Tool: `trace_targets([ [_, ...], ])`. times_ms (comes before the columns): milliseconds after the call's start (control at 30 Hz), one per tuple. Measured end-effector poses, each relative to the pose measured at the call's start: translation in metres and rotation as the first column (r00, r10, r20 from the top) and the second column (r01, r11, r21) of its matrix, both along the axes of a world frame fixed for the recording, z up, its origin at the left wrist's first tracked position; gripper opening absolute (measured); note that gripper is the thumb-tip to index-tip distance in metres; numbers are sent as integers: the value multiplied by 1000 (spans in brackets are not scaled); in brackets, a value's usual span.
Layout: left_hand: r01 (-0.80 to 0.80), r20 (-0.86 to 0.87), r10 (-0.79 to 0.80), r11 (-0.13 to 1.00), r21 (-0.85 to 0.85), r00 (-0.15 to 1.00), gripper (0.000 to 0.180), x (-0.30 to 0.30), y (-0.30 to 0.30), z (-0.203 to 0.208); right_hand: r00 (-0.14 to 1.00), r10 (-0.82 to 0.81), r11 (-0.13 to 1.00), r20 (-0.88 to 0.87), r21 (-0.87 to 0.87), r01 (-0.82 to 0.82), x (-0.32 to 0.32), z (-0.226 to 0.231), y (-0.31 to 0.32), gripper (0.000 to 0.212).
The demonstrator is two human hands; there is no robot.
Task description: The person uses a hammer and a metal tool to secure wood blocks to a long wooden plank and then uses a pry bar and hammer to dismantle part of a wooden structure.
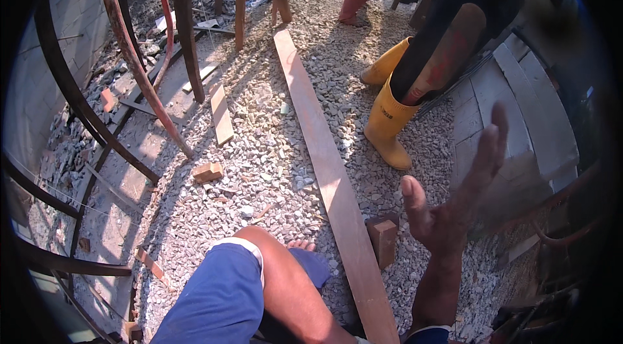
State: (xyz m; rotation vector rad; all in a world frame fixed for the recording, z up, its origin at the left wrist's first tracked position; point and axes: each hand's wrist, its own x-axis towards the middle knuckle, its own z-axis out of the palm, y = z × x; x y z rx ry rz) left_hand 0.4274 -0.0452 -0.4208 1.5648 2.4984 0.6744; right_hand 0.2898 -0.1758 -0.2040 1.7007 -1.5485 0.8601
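Your empty right hand [444, 217] spreads thumb from fingers; gravel [259, 156] supports the wooden plank [331, 169], a block [383, 240] by its right edge perhaps bracing it; left hand unseen

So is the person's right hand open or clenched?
Open: the right hand has its thumb spread away from its extended fingers, with nothing visible in its grasp.

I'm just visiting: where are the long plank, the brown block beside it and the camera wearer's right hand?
Long plank [331, 182]: head view, about midway along its broad face.
Brown block [384, 245]: head view, on its lighter face.
Right hand [449, 221]: head view, on the middle of the hand.
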Motion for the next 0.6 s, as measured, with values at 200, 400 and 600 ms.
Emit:
trace_targets([
  [200,-17,3,17,997,77,1000,32,9,-5,5,965,-183,905,-190,351,241,-22,60,-10,61],
  [400,4,5,-4,998,62,1000,33,10,-5,6,923,-297,826,-246,419,377,-28,62,2,54],
  [600,21,-20,-21,1000,8,1000,34,2,-4,7,987,-161,828,28,548,119,-16,19,20,61],
])
